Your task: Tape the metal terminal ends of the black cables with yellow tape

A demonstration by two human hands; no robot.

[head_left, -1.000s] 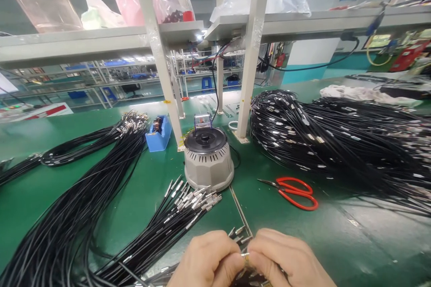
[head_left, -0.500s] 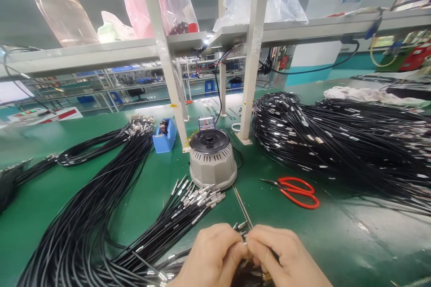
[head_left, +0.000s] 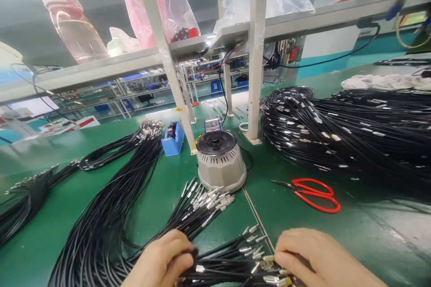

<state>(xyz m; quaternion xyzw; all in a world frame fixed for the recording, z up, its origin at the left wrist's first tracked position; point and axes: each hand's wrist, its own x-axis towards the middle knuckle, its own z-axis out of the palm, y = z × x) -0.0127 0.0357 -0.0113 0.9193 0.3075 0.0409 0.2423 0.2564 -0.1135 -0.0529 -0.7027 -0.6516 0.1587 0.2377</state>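
Down at the near edge of the green bench [head_left: 303, 228], the left hand [head_left: 161, 262] closes around a bundle of black cables [head_left: 222, 265], steadying it. The right hand [head_left: 319, 258] pinches the metal-tipped ends [head_left: 266, 262], apparently to sort them.

Your open lane: bare green bench [head_left: 279, 215] between grey round machine [head_left: 221, 161] and red-handled scissors [head_left: 314, 193]; black cable piles [head_left: 353, 134] flank it.
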